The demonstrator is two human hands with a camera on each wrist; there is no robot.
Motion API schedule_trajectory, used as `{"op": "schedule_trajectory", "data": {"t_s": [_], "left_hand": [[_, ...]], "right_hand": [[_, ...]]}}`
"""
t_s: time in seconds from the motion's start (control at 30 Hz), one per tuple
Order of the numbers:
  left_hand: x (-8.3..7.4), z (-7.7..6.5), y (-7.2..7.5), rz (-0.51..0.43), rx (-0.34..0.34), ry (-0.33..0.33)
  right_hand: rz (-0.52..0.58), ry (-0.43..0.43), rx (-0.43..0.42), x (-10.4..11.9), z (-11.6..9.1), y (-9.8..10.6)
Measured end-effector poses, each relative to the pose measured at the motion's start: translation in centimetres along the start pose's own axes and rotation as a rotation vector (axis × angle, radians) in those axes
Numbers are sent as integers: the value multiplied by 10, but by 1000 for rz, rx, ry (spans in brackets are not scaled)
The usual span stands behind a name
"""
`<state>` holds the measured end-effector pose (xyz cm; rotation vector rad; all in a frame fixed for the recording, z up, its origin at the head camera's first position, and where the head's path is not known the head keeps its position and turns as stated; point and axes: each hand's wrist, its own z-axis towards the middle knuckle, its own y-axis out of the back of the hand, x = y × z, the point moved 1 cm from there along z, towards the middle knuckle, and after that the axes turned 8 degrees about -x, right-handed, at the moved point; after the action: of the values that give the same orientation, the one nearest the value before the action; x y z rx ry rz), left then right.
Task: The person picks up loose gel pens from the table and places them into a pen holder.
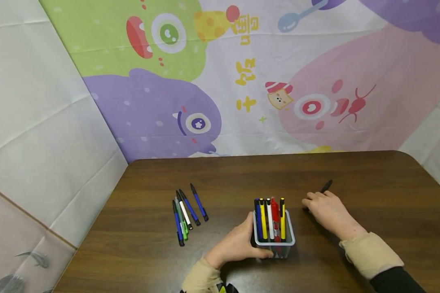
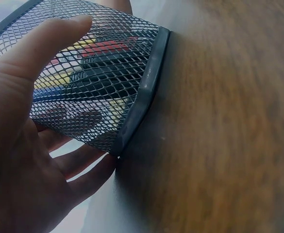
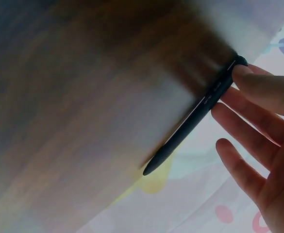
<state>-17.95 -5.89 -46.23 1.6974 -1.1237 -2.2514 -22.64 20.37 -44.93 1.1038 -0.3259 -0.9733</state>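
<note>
My left hand (image 1: 234,243) grips a mesh pen holder (image 1: 278,251) on the table, thumb along the near wall and fingers around the left side. In the left wrist view the holder's dark lower rim (image 2: 144,94) rests at the tabletop. Upright in it stand several pens and markers: blue, yellow, white and a red pen (image 1: 275,217). To the right, my right hand (image 1: 330,213) pinches one end of a black pen (image 3: 195,116) between thumb and fingers. That pen lies on or just over the table, its other end pointing away.
Left of the holder several pens lie side by side on the brown table (image 1: 139,244): blue pens (image 1: 199,202), a white pen (image 1: 183,211) and a green pen (image 1: 185,230). A cartoon-print cloth (image 1: 242,134) hangs behind the table's far edge.
</note>
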Motion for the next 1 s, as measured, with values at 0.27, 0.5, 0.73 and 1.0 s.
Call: {"op": "schedule_trajectory", "data": {"t_s": [0.27,0.5,0.73,1.0], "left_hand": [[-1,0,0,3,-7,-11],[0,0,0,6,-7,-8],[0,0,-1,-1,-2,-10],[0,-1,0,-8,-4,5]], "right_hand": [[-9,2,20,1,0,0],[-20,24,1,1,1,-1],[17,28,-20,0,2,0],[13,17,-74,-2,8,10]]}}
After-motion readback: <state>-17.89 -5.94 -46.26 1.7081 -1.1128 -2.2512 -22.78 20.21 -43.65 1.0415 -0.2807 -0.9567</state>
